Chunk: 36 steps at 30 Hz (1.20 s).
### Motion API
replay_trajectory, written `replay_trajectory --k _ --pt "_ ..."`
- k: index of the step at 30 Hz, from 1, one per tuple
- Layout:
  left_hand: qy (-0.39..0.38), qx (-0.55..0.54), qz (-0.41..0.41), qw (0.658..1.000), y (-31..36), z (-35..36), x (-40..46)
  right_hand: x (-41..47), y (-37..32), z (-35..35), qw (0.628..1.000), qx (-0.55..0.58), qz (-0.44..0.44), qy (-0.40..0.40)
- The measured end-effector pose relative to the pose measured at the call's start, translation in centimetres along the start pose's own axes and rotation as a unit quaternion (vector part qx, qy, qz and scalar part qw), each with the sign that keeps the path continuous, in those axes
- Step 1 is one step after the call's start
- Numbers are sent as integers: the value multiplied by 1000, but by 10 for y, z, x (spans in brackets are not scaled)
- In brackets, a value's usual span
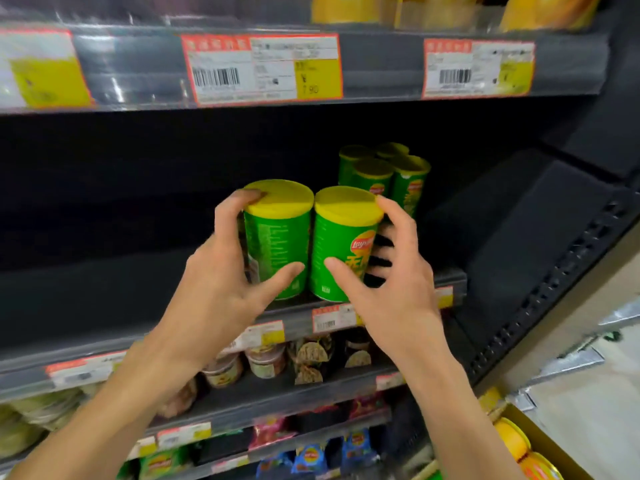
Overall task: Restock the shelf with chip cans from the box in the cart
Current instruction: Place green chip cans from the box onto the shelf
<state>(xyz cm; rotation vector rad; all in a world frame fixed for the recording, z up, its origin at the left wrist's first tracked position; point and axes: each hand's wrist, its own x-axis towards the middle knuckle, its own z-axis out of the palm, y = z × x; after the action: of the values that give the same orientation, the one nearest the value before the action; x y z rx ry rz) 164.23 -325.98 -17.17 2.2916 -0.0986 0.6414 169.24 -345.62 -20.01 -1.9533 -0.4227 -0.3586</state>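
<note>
Two green cardboard chip cans with yellow plastic lids, one left (277, 237) and one right (343, 244), stand upright at the dark shelf's (104, 289) near edge, long axes vertical. The left hand (221, 271) and right hand (391, 282) each curl around one. Released too near the lip, either could tip off.

Price tags (261, 69) above; snack tubs (266, 360) and bags (310, 457) on lower shelves.
</note>
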Motion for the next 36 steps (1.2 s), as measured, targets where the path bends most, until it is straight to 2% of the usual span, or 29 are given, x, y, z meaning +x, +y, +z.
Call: replay_trajectory --k 8,15,23,32,36 --pt "-40 20 24 999 -38 19 26 17 25 37 998 9 47 31" --pt "-20 0 28 999 -56 30 28 19 37 50 997 -24 61 42" --pt "-22 -32 -22 999 -66 35 30 20 42 56 998 -39 40 39" --pt "-27 -46 -19 998 -72 35 28 17 44 58 997 -55 31 47" --pt "-23 -22 -6 999 -73 37 25 19 47 56 994 -82 15 76"
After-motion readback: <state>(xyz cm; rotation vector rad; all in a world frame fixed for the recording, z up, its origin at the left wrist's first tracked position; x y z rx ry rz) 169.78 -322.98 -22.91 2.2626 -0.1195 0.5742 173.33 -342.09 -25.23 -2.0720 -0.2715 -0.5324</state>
